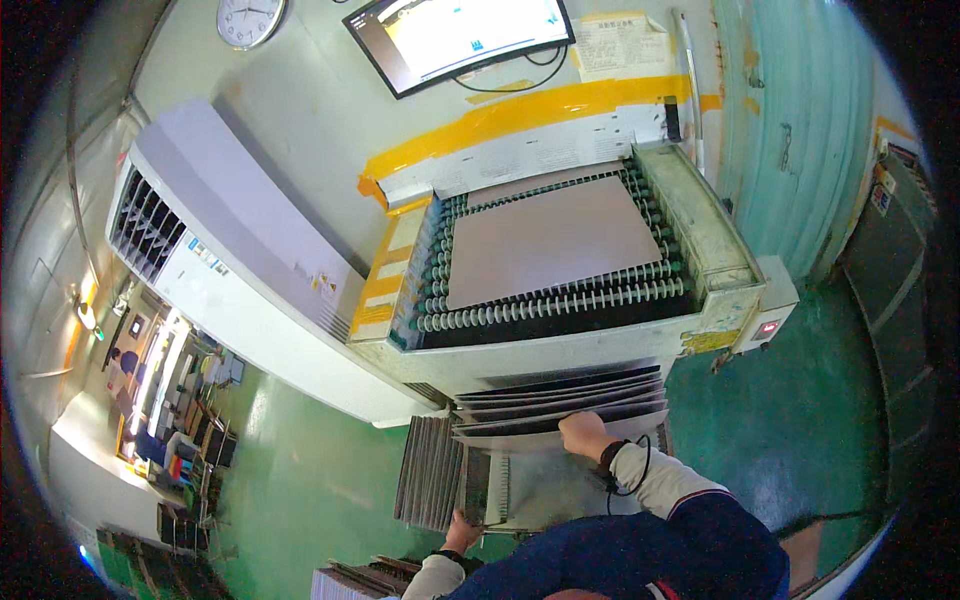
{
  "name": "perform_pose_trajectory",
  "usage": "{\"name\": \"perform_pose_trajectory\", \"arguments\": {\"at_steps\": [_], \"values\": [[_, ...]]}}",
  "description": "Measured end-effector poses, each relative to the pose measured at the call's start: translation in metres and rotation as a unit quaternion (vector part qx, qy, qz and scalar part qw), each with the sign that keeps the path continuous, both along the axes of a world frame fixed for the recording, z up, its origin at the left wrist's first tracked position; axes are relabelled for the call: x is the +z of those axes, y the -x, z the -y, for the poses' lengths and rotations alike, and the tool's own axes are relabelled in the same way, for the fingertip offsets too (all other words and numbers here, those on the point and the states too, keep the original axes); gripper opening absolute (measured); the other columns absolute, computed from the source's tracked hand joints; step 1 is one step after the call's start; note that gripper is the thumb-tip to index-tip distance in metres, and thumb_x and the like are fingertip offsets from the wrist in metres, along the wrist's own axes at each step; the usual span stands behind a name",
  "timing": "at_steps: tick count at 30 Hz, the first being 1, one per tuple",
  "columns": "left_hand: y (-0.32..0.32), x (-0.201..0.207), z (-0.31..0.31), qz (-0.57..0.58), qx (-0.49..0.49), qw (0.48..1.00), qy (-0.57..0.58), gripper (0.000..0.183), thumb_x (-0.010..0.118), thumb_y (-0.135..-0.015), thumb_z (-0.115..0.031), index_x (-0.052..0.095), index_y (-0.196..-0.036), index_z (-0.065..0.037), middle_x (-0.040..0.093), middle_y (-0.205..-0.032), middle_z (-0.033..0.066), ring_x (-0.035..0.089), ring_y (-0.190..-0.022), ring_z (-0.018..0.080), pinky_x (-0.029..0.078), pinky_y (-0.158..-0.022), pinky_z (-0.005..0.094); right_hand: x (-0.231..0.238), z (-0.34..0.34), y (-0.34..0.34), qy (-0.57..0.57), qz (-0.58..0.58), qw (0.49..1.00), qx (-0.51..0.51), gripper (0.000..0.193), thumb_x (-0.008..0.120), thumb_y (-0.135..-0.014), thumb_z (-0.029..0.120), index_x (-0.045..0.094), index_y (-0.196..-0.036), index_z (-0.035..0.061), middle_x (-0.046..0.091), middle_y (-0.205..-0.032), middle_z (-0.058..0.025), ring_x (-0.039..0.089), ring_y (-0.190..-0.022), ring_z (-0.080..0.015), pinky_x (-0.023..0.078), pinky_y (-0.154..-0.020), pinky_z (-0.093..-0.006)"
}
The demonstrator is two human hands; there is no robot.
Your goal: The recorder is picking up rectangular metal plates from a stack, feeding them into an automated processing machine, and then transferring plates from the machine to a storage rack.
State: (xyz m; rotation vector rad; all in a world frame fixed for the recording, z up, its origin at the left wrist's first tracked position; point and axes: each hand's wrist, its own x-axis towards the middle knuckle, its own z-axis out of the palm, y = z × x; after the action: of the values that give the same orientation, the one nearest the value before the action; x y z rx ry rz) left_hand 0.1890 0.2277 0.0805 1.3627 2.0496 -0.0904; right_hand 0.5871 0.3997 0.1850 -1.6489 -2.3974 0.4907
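Observation:
My right hand (pixel 587 435) is closed at the top edge of a thin grey panel (pixel 530 441), the nearest of several panels standing on edge, spaced apart, below the front of a roller conveyor (pixel 560 300). My left hand (pixel 462 532) is at the near end of a tight row of upright panels (pixel 430 472), beside the rack (pixel 497 490). Its fingers are too small and partly hidden to tell their grip. A flat light-grey panel (pixel 550 240) lies on the conveyor's ringed rollers. Part of another panel shows at the far end.
A white air conditioner (pixel 260 310) leans across the left in the view. More panels (pixel 365 580) are stacked low by my left forearm. A control box (pixel 770 325) juts from the conveyor's right corner. A screen (pixel 460 40) hangs above. Green floor (pixel 290 470) surrounds the machine.

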Motion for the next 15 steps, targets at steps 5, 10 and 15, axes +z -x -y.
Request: {"name": "perform_pose_trajectory", "arguments": {"at_steps": [5, 10, 15], "values": [[0.023, 0.014, -0.011, 0.003, -0.075, 0.997, 0.002, 0.062, 0.065, -0.077, -0.039, 0.048, -0.125, -0.005, 0.062, -0.107, 0.0273, 0.061, -0.100, 0.0422, 0.050, -0.085, 0.0475, 0.018, -0.002, 0.008, 0.013, 0.012, 1.000, 0.019, 0.016, 0.060, -0.069, 0.020, 0.069, -0.072, 0.0070, 0.067, -0.073, -0.0157, 0.066, -0.072, -0.0354, 0.051, -0.064, -0.0473], [0.040, 0.004, -0.038, -0.043, -0.129, 0.983, 0.126, 0.036, 0.061, -0.074, -0.028, 0.066, -0.099, -0.003, 0.066, -0.095, 0.0240, 0.064, -0.094, 0.0397, 0.051, -0.082, 0.0467, 0.016, -0.004, 0.009, 0.020, 0.007, 1.000, 0.015, 0.016, 0.061, -0.067, 0.019, 0.069, -0.072, 0.0063, 0.066, -0.073, -0.0165, 0.065, -0.070, -0.0360, 0.051, -0.063, -0.0470], [0.032, 0.001, -0.050, -0.068, -0.221, 0.969, 0.092, 0.019, 0.061, -0.070, -0.020, 0.068, -0.078, -0.004, 0.067, -0.091, 0.0225, 0.065, -0.088, 0.0374, 0.053, -0.074, 0.0472, 0.008, 0.001, 0.005, -0.030, -0.015, 0.999, -0.003, 0.015, 0.061, -0.064, 0.018, 0.068, -0.069, 0.0052, 0.065, -0.070, -0.0185, 0.064, -0.068, -0.0363, 0.051, -0.061, -0.0469]]}}
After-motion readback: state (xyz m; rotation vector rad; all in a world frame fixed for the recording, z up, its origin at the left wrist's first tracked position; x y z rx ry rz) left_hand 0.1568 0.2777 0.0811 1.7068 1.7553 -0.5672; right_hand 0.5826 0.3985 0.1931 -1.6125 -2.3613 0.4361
